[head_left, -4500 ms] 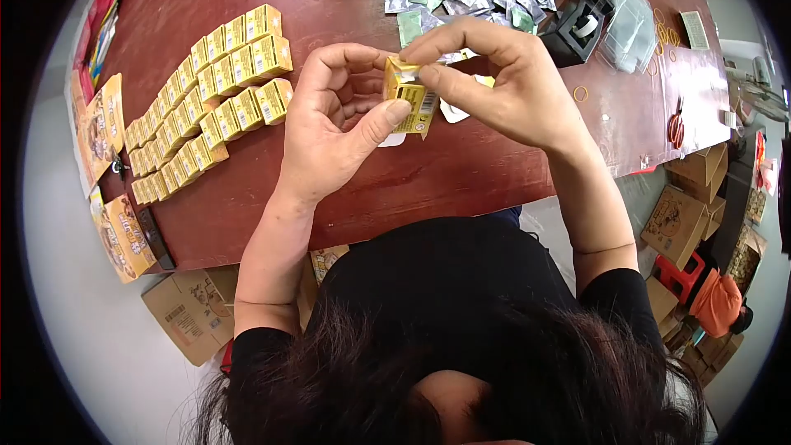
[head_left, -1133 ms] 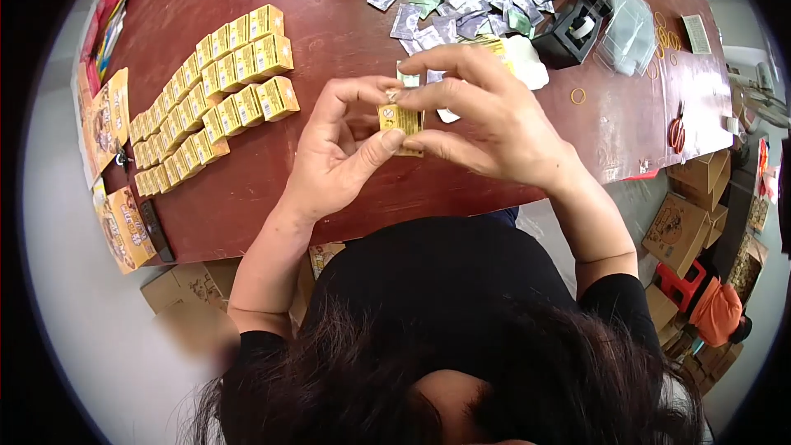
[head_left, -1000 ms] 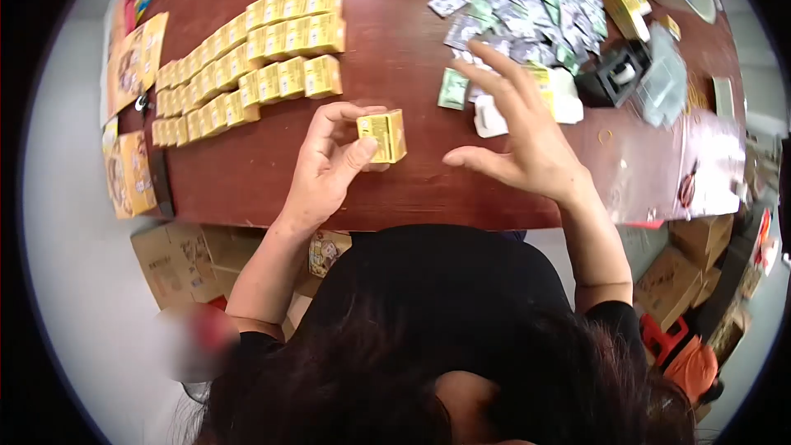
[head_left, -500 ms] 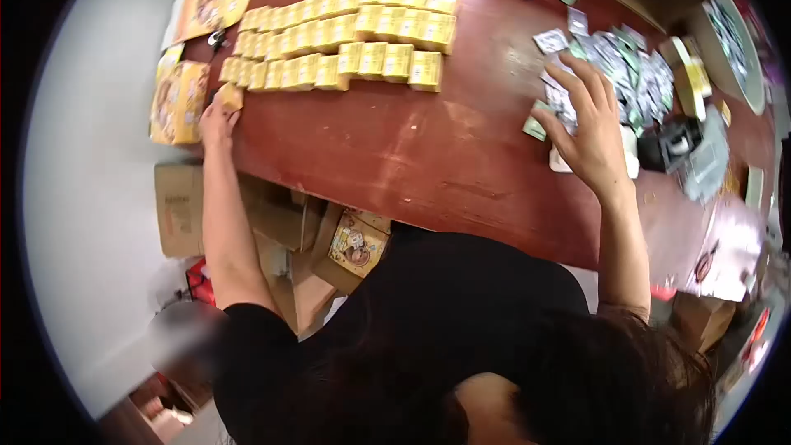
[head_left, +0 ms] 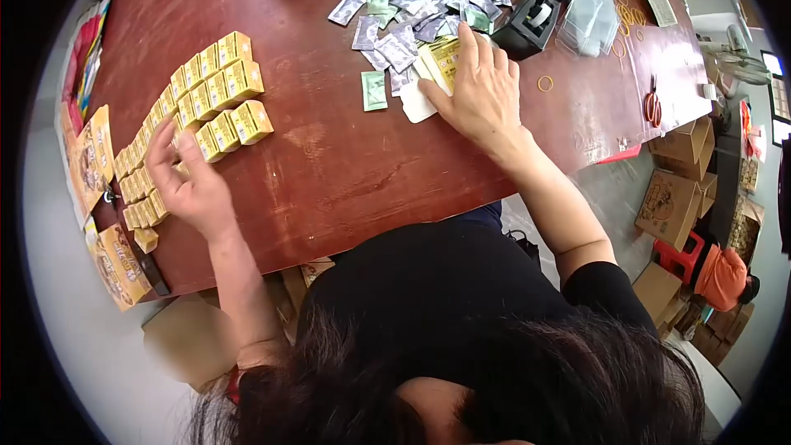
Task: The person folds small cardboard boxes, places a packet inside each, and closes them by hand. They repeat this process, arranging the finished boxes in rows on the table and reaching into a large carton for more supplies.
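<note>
My left hand (head_left: 191,189) is raised in front of the rows of small yellow boxes (head_left: 221,86), its fingers apart and nothing in them. One yellow box (head_left: 146,239) sits by itself at the near left end of the rows. On the right, my right hand (head_left: 484,95) rests with spread fingers on or just above flat yellow cartons (head_left: 441,62); contact is hard to judge. A white flap (head_left: 418,104) sticks out beside its thumb. Silver and green sachets (head_left: 420,0) lie in a heap beyond that hand, with a green sachet (head_left: 374,91) to its left.
Right of the heap are a black tape dispenser (head_left: 531,18), clear plastic bags (head_left: 589,12), rubber bands (head_left: 628,15) and red scissors (head_left: 652,107). Larger printed boxes (head_left: 122,264) line the left edge. A person in orange (head_left: 723,278) is at far right, near cardboard boxes (head_left: 669,206).
The view has turned to the right. My left hand has let go of the small yellow box and moved off it. My right hand has come down to the flat yellow cartons.
</note>
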Tool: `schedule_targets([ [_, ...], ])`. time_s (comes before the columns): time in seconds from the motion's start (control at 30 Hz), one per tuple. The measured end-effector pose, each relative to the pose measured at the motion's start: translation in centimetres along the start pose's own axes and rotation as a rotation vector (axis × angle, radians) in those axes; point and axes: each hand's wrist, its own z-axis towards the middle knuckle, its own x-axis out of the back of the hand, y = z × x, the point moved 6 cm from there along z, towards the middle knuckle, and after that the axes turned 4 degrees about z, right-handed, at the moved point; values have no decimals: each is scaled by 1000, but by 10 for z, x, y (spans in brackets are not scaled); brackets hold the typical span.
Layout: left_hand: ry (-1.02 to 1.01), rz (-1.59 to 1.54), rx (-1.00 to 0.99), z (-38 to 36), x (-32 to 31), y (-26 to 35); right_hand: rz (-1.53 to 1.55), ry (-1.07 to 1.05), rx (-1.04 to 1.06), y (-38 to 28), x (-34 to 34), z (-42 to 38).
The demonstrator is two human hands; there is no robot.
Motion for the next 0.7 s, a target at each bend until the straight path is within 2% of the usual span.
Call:
schedule_targets([
  [0.07,-105,-200,-78,0,-45,42,31,69,51,1,6,-1],
  [0.13,-340,-341,1,-7,-85,66,176,127,112,0,19,-6],
  [0.17,-468,-511,101,-14,-106,75,181,130,110,1,26,-6],
  [0.2,-592,-681,205,-23,-126,85,358,156,211,-2,35,-8],
  [0.27,-946,-994,671,-51,-160,99,634,181,363,-11,54,-12],
  [0.33,-1258,-1341,928,-72,-174,114,691,176,443,-20,71,-14],
  [0.37,-1354,-1375,1014,-80,-178,120,743,177,524,-23,75,-15],
  [0.4,-1351,-1370,1016,-84,-181,120,777,202,562,-25,74,-15],
  [0.47,-1376,-1562,865,-85,-184,130,820,214,583,-22,73,-13],
  [0.57,-1402,-1587,862,-80,-180,126,855,179,603,-24,76,-13],
  [0.63,-1351,-1553,866,-79,-176,125,788,156,633,-27,74,-11],
  [0.7,-1263,-1444,872,-73,-173,121,938,181,611,-25,73,-3],
])
